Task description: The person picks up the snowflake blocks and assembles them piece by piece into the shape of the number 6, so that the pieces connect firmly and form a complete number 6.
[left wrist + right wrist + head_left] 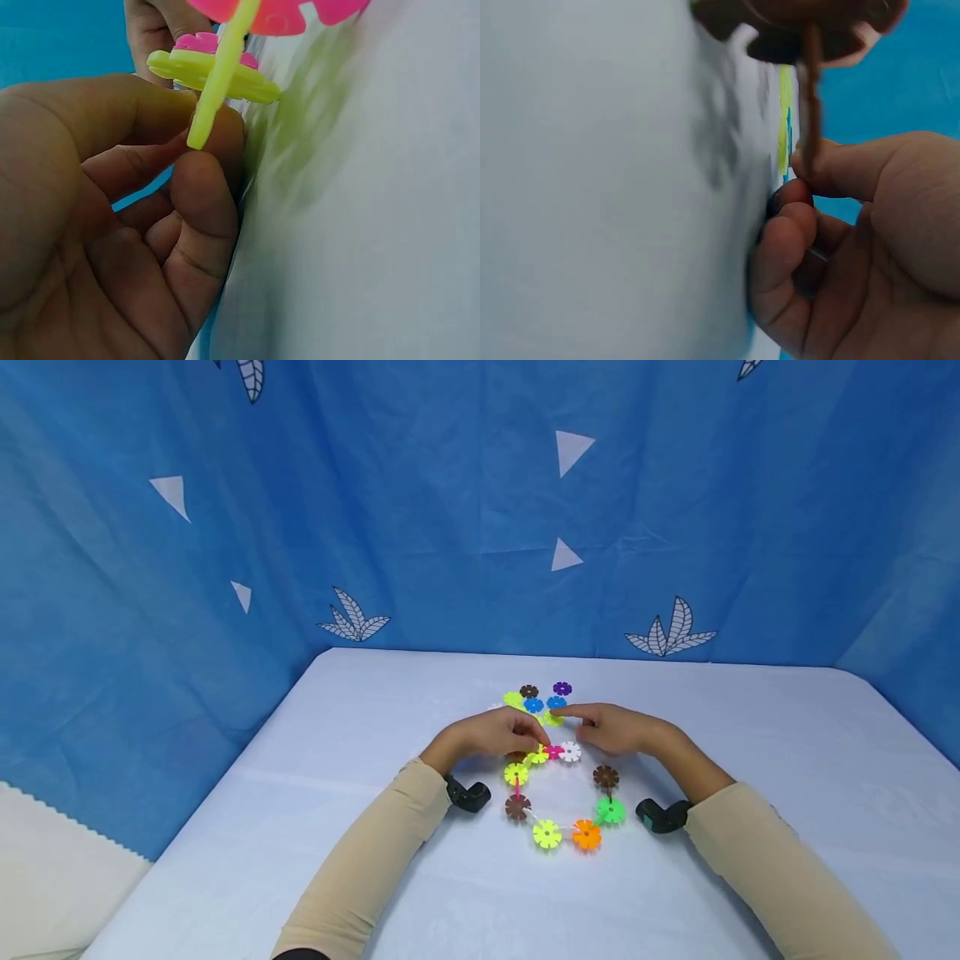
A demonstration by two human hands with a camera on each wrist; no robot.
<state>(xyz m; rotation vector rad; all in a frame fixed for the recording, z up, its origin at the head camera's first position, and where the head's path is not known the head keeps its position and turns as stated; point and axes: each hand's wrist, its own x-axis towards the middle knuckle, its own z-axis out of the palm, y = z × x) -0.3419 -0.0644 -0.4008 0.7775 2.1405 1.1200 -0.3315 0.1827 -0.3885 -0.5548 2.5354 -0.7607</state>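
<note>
A chain of joined flower-shaped discs curves across the white table, with an opening between the white disc (570, 752) and the brown disc (606, 777). At its upper left, my left hand (498, 732) pinches a yellow disc (537, 755) beside a pink one (553, 752). The left wrist view has the thumb and fingertips of this hand (150, 195) against the yellow plastic (217, 90). My right hand (618, 728) reaches its index finger out to a loose yellow disc (553, 719); its other fingers are curled in the right wrist view (885, 225).
Loose blue (533, 705), brown (528, 691) and purple (562, 688) discs lie behind the hands. Orange (587, 835) and green (611, 811) discs form the chain's near side. A blue curtain (480, 510) hangs behind the table (750, 727).
</note>
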